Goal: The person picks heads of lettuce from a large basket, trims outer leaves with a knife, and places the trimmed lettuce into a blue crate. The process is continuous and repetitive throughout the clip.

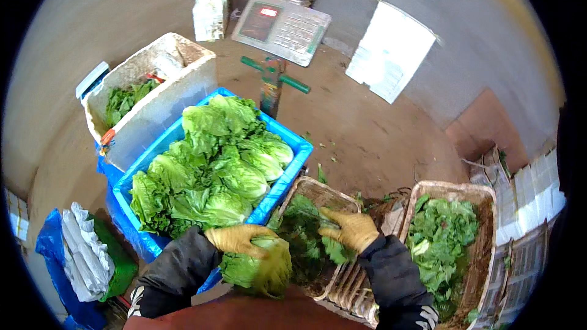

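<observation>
My left hand [242, 239], in a yellowish glove, is closed on a head of lettuce [259, 266] just in front of my body. To its right, my right hand [351, 229], gloved alike, pinches some loose green leaves [337, 250]; whether it also holds a tool cannot be told. Below and beside that hand, a dirty plastic basket [346, 202] holds dark leaves. Several lettuce heads [238, 174] fill a blue-lined crate [286, 135] ahead on the left, with my left hand close to its near edge.
A scale display [282, 27] stands beyond the crate by a green-handled post [271, 80]. Behind the crate, at left, is a foam box [172, 94] with leaves. Another basket [488, 233] of leaves is at right; rolled bags [85, 252] lie at lower left. Papers [392, 50] hang on the wall.
</observation>
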Demonstrator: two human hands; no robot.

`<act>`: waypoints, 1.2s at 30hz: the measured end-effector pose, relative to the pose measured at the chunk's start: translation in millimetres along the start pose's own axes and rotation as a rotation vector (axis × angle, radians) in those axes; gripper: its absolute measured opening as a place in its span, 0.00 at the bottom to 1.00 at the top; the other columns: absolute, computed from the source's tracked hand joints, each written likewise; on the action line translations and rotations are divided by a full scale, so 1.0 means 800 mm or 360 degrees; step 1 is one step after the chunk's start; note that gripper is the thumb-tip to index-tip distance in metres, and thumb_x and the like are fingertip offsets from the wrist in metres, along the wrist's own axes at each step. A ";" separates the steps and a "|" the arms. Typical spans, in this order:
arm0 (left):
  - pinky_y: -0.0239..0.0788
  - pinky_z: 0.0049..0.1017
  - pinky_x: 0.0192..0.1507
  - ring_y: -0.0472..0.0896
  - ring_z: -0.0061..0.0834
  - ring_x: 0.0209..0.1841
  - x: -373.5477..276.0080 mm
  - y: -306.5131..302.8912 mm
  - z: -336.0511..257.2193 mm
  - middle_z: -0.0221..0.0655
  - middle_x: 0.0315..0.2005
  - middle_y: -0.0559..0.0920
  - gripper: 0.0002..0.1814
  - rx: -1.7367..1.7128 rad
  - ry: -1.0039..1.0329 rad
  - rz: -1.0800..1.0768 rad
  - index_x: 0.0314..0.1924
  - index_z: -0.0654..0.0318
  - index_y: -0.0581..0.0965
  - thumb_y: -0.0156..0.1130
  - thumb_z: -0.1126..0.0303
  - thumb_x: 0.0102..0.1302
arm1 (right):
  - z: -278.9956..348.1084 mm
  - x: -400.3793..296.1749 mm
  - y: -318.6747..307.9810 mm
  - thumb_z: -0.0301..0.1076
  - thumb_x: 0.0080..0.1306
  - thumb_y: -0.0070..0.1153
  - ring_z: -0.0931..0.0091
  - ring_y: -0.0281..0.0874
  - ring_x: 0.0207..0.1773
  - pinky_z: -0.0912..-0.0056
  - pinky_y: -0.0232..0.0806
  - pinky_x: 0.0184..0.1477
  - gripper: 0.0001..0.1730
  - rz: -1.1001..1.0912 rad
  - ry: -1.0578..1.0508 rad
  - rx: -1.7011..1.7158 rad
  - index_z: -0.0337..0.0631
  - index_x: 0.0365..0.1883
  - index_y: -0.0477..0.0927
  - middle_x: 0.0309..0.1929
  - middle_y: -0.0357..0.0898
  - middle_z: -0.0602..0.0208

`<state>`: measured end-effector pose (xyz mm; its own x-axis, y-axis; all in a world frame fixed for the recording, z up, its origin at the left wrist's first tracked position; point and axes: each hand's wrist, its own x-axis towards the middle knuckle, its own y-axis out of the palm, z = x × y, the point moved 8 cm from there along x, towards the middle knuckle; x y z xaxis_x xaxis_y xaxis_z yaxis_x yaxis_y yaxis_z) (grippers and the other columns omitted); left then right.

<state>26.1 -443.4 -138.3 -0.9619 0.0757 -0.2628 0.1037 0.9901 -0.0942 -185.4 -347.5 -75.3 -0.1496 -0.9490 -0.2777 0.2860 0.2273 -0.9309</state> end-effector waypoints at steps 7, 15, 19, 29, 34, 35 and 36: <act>0.59 0.35 0.69 0.66 0.36 0.69 -0.056 -0.037 0.022 0.48 0.68 0.69 0.34 0.0045 -0.0018 0.0011 0.67 0.70 0.69 0.63 0.52 0.71 | 0.176 0.045 0.079 0.57 0.69 0.59 0.69 0.81 0.37 0.65 0.73 0.40 0.29 0.0654 -0.0238 0.1275 0.42 0.56 0.79 0.43 0.83 0.57; 0.48 0.37 0.75 0.61 0.38 0.75 -0.308 -0.189 -0.090 0.46 0.72 0.65 0.43 0.0521 0.0289 -0.1936 0.75 0.65 0.59 0.65 0.54 0.67 | 0.197 0.100 0.186 0.56 0.68 0.61 0.76 0.79 0.31 0.68 0.67 0.31 0.27 0.0218 0.0222 0.2244 0.37 0.42 0.79 0.29 0.81 0.64; 0.42 0.43 0.77 0.55 0.48 0.77 -0.267 -0.083 -0.034 0.48 0.72 0.65 0.44 0.0942 0.0081 -0.1672 0.74 0.63 0.62 0.69 0.57 0.62 | 0.219 0.110 0.245 0.53 0.69 0.60 0.75 0.78 0.27 0.67 0.68 0.30 0.24 0.0161 0.0400 0.1738 0.37 0.43 0.78 0.29 0.83 0.60; 0.46 0.41 0.76 0.52 0.53 0.77 -0.174 -0.058 0.110 0.51 0.74 0.58 0.42 0.0775 0.0043 -0.1628 0.77 0.65 0.52 0.61 0.74 0.67 | 0.243 0.112 0.147 0.53 0.68 0.60 0.63 0.85 0.43 0.63 0.74 0.46 0.26 -0.0113 0.0068 0.1271 0.43 0.54 0.79 0.38 0.86 0.57; 0.43 0.34 0.76 0.52 0.41 0.79 -0.201 -0.072 0.150 0.44 0.78 0.51 0.42 -0.0633 0.0583 -0.1837 0.80 0.60 0.45 0.41 0.88 0.67 | 0.272 0.129 0.175 0.56 0.64 0.60 0.57 0.84 0.37 0.53 0.74 0.39 0.21 -0.0276 -0.0136 0.0732 0.46 0.40 0.79 0.34 0.85 0.59; 0.43 0.34 0.76 0.52 0.41 0.79 -0.199 -0.067 0.154 0.44 0.78 0.52 0.43 -0.0465 0.0570 -0.1863 0.80 0.61 0.45 0.41 0.88 0.66 | 0.262 0.137 0.180 0.54 0.64 0.61 0.56 0.83 0.35 0.53 0.74 0.37 0.20 -0.0228 -0.0128 0.0775 0.46 0.38 0.80 0.32 0.85 0.58; 0.42 0.33 0.76 0.52 0.41 0.79 -0.194 -0.062 0.150 0.44 0.77 0.52 0.44 -0.0249 0.0452 -0.1908 0.80 0.62 0.45 0.42 0.90 0.65 | 0.260 0.142 0.182 0.53 0.64 0.61 0.56 0.83 0.34 0.53 0.73 0.35 0.20 -0.0177 -0.0127 0.0815 0.45 0.37 0.80 0.30 0.84 0.58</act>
<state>200.7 -518.5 -208.1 -0.4515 -0.8829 0.1291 -0.8909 0.4540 -0.0105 35.9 -467.5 -193.1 -0.1386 -0.9795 -0.1463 0.7012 0.0073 -0.7129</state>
